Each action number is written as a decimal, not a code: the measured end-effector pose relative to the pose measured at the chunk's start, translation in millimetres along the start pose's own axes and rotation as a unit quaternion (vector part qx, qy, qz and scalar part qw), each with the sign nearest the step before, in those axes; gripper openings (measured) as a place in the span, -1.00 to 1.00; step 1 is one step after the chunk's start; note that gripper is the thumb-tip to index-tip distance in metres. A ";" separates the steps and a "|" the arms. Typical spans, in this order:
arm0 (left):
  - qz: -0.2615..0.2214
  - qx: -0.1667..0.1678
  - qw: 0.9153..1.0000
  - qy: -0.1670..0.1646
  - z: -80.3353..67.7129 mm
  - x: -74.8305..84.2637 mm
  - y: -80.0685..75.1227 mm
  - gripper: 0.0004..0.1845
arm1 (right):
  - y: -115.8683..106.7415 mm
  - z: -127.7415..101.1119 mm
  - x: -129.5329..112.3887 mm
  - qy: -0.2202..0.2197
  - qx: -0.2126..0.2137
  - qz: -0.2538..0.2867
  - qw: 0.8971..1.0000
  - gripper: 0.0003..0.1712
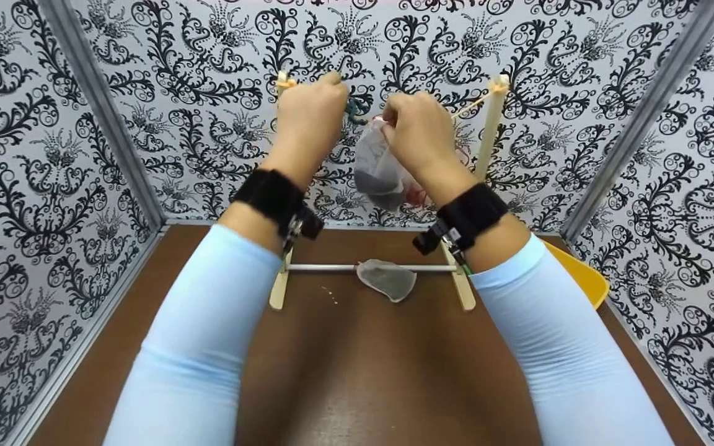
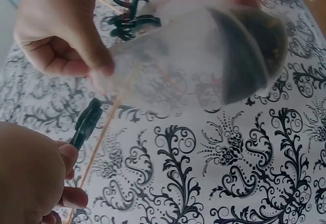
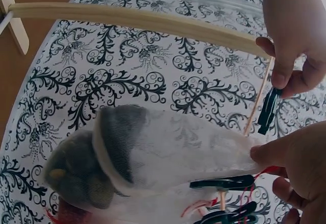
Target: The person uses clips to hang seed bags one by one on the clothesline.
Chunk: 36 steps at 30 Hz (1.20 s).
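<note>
My left hand (image 1: 313,108), raised near the stand's left post, pinches a dark green clothespin (image 2: 87,122) close to a thin cord (image 2: 95,152). To its right, my right hand (image 1: 419,127) pinches the narrow top of a white mesh bag (image 1: 374,164) between thumb and fingers. The bag hangs down with dark contents in its rounded bottom, as the right wrist view shows. Behind it hang more mesh bag material with red drawstring (image 3: 198,207) and further green clothespins (image 2: 133,26). The clothespin held on the left is apart from the bag.
The cord runs to the wooden right post (image 1: 490,133). A metal rod (image 1: 320,267) joins the stand's feet. Another filled mesh bag (image 1: 388,280) lies against it on the brown table (image 1: 357,371). A yellow container (image 1: 580,275) is at the right, partly behind my sleeve.
</note>
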<state>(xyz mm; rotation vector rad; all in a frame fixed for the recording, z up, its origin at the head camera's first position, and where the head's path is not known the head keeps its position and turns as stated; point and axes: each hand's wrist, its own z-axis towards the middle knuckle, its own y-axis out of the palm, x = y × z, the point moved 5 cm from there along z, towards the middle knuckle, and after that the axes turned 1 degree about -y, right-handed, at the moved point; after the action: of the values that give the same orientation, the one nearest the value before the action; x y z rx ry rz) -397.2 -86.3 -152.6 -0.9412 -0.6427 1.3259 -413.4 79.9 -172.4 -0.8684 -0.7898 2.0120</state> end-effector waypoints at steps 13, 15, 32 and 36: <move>0.047 -0.029 0.998 0.044 18.6 8.7 11.0 -0.81 | 12.4 7.2 8.1 0.011 0.045 0.035 0.998 -0.94; 0.049 -0.026 0.997 0.048 18.4 8.7 10.5 -0.81 | 13.5 7.7 6.9 0.011 0.045 0.040 0.998 -0.94; 0.043 -0.041 0.996 0.070 -0.7 7.1 12.6 -0.61 | 14.2 -0.1 6.5 0.049 0.020 0.090 0.995 -0.84; -0.027 0.013 0.998 0.054 -17.6 1.6 17.5 -0.60 | 13.6 -7.8 7.1 0.026 0.023 0.082 0.996 -0.82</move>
<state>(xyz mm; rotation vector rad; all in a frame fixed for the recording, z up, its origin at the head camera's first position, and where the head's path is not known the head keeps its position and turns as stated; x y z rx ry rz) -391.0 -88.6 -176.6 -0.9612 -0.5630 1.2239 -416.1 80.9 -189.3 -0.9806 -0.6588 2.1327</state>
